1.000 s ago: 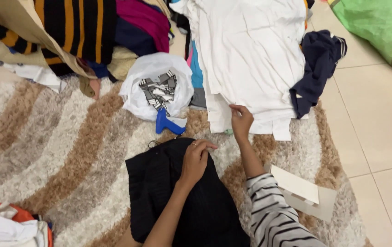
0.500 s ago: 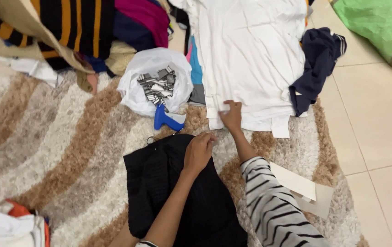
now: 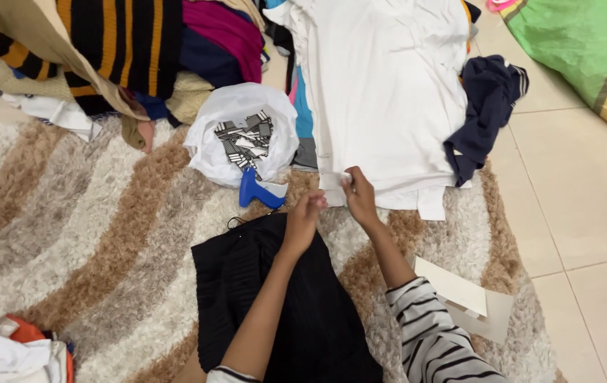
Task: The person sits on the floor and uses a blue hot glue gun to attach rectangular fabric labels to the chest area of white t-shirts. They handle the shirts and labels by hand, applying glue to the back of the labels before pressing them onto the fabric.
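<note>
A black garment (image 3: 268, 298) lies spread on the shaggy rug in front of me. My left hand (image 3: 303, 216) rests at its top edge, fingers bent and pinching the fabric there. My right hand (image 3: 358, 195) is just beside it, holding a small white tag (image 3: 335, 179) at the lower edge of a stack of white garments (image 3: 388, 92). The two hands nearly touch. A blue tagging gun (image 3: 257, 190) lies on the rug to the left of my hands.
A white plastic bag (image 3: 213, 152) of black-and-white tags sits open above the gun. Piled clothes fill the top left, a navy garment (image 3: 484, 106) lies right of the white stack. White cards (image 3: 470, 298) lie at lower right. A green cushion (image 3: 587, 50) rests on the tiles.
My right hand has drawn back from the white stack toward my left hand, bringing a small white tag with it. My left hand has lifted slightly at the black garment's top edge.
</note>
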